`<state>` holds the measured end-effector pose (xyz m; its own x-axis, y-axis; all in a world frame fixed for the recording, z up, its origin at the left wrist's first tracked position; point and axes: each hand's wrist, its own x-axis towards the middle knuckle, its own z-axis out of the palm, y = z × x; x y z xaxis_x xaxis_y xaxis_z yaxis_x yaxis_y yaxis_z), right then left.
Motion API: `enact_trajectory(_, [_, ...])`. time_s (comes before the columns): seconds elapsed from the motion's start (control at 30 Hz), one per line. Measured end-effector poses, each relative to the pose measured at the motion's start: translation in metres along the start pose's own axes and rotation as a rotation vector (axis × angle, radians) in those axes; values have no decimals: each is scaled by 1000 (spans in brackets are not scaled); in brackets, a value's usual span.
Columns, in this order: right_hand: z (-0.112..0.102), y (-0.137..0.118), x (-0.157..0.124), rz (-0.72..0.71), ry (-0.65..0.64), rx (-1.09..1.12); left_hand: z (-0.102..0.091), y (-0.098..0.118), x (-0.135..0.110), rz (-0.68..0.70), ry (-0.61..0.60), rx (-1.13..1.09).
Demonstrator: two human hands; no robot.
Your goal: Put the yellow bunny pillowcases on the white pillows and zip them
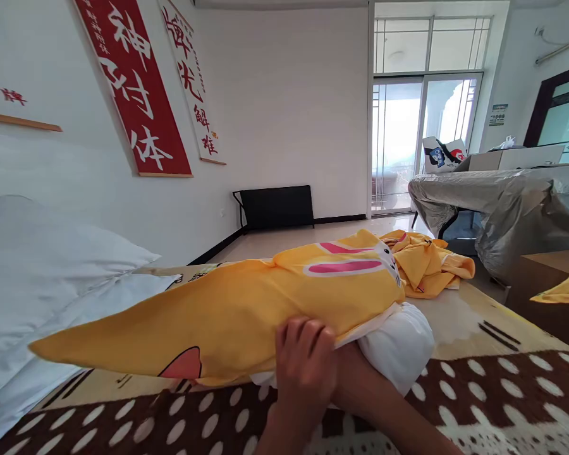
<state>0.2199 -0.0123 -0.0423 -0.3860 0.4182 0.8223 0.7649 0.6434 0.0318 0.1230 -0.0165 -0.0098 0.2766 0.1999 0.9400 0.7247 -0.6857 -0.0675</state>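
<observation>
A yellow pillowcase (pixel 237 316) with a rabbit face and pink ears lies across the bed, its left corner stretched out flat. From its right-hand opening bulges a white pillow (pixel 401 344), partly inside the case. My left hand (pixel 306 354) has its fingers curled over the near edge of the pillowcase, gripping the cloth. Crossing behind it from the lower right, my right hand (pixel 348 370) reaches in under the pillowcase beside the pillow. Its fingers are hidden by the cloth and my left hand.
Crumpled yellow fabric (pixel 424 262) lies on the bed beyond the pillow. White pillows (pixel 52 265) rest at the left. A brown spotted blanket (pixel 493 385) covers the near side. At the right stand a brown box (pixel 550 272) and a plastic-covered table (pixel 483 189).
</observation>
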Motion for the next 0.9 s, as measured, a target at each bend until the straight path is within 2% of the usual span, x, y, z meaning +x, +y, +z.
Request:
enact_trajectory(0.1, [-26,-2,11,-24,-190,100,-5,-25,2,-40,33,30])
enact_trajectory(0.2, [-72,0,3,-101,-290,152,-7,-41,0,-110,45,12])
enact_trajectory(0.27, [-99,8,-7,-152,-204,74,-8,-51,-1,-170,69,20])
enact_trajectory(0.33, [-112,23,-14,-23,-3,-88,-10,-62,-3,-245,105,43])
enact_trajectory(0.4, [-109,42,-17,199,132,-196,-14,-74,-4,-330,141,59])
enact_trajectory(0.43, [-102,53,-16,299,133,-188,-16,-80,-4,-370,157,67])
enact_trajectory(0.5, [-82,73,-11,458,35,-37,-18,-91,-6,-429,177,83])
enact_trajectory(0.57, [-60,89,-6,581,-88,208,-17,-100,-9,-455,174,113])
enact_trajectory(0.63, [-43,101,-2,686,-122,376,-12,-110,-15,-492,169,187])
enact_trajectory(0.77, [-26,114,-2,819,-16,391,3,-128,-31,-603,188,305])
enact_trajectory(0.9, [-19,108,-3,871,183,259,5,-131,-36,-558,136,198])
